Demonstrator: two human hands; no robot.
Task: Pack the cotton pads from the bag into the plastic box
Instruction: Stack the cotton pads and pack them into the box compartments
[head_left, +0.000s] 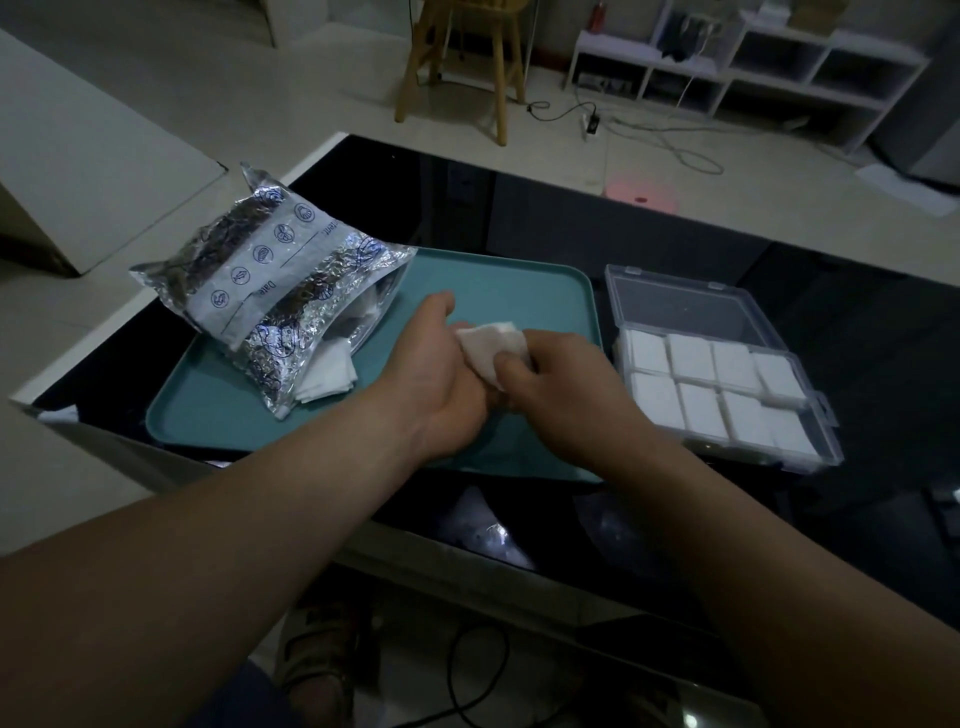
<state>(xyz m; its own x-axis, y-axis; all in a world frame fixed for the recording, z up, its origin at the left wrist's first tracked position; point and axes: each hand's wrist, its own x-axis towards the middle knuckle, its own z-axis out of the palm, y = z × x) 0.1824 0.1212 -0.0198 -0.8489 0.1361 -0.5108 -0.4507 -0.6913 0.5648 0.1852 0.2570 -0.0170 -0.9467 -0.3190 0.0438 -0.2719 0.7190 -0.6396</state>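
Over the middle of the teal tray (519, 275) both hands meet on a small stack of cotton pads (493, 345). The left hand (436, 384) has its grip curled round the stack's left side; the right hand (561, 395) has its grip closed on the right side, thumb and fingers pinching. On the tray's left part lies the foil bag (270, 291), with loose pads (330, 374) spilling from its mouth onto the tray. Just right of the tray, on the dark bench (857, 338), stands the plastic box (685, 306), lid open, its compartments holding white pads
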